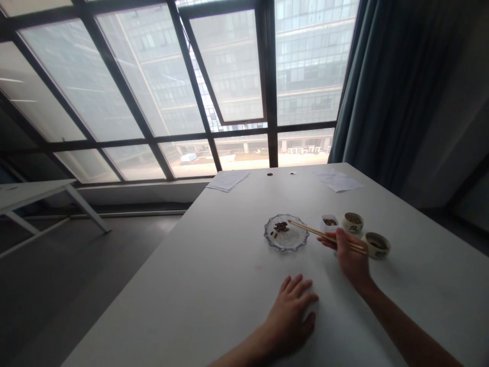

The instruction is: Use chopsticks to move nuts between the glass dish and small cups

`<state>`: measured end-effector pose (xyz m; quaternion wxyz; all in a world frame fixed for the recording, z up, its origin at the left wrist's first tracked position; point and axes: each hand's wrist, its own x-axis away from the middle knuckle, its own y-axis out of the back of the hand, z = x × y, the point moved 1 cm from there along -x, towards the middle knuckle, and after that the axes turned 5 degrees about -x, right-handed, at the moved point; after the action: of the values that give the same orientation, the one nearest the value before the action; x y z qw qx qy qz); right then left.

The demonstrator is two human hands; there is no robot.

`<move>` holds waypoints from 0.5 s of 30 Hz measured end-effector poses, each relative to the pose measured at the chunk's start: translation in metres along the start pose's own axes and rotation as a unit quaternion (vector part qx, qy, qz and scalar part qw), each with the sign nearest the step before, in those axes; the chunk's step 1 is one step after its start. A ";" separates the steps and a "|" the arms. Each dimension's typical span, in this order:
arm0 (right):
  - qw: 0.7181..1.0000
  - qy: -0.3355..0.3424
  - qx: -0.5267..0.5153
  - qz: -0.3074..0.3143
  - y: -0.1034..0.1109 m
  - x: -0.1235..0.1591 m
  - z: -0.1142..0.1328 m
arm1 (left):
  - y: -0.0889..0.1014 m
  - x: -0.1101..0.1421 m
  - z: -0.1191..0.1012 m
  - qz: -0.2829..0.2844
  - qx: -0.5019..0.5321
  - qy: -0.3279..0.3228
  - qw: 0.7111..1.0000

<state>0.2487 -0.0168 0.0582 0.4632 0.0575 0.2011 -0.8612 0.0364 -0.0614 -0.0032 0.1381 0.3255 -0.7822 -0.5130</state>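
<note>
A pair of wooden chopsticks (pixel 311 231) is gripped in my right hand (pixel 350 256), their tips over the right part of a clear glass plate (pixel 296 243) with a scalloped rim. Small dark brown pieces (pixel 281 227) lie in a heap on the plate's left side, and a couple sit apart from it. Whether the tips pinch anything is too small to tell. My left hand (pixel 293 312) rests on the table in front of the plate, fingers spread, holding nothing. Just beyond my right hand stand a small white dish (pixel 329 223) with dark bits and two patterned cups (pixel 352 222).
The white table (pixel 198 275) runs toward the window. Paper sheets lie at its far left (pixel 228 180) and far right, with two small round fittings between them. Another white table (pixel 38 191) stands to the left. A dark blue curtain (pixel 367 102) hangs at the right.
</note>
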 end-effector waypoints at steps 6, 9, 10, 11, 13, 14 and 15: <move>0.991 0.048 0.050 -0.117 0.064 -0.032 0.028 | 0.000 0.000 0.000 0.001 0.007 0.005 1.000; 0.989 0.029 0.068 -0.132 0.079 -0.037 0.023 | 0.001 -0.001 -0.001 0.000 0.007 0.007 1.000; 0.989 0.023 0.063 -0.130 0.081 -0.038 0.020 | 0.001 -0.001 -0.001 0.000 0.006 0.008 1.000; 0.990 0.019 0.055 -0.126 0.082 -0.038 0.016 | 0.001 -0.001 -0.001 0.001 0.005 0.009 1.000; 0.992 0.015 0.037 -0.118 0.082 -0.038 0.010 | 0.002 -0.001 -0.001 0.002 0.004 0.009 1.000; 0.993 0.015 0.030 -0.114 0.081 -0.039 0.008 | 0.002 -0.001 -0.001 0.002 0.004 0.009 1.000; 0.993 0.016 0.025 -0.111 0.080 -0.039 0.008 | 0.002 0.000 -0.001 0.002 0.004 0.008 1.000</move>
<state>0.3371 -0.0290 0.0529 0.3603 0.0601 0.1923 -0.9108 0.0367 -0.0615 -0.0004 0.1441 0.3287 -0.7839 -0.5067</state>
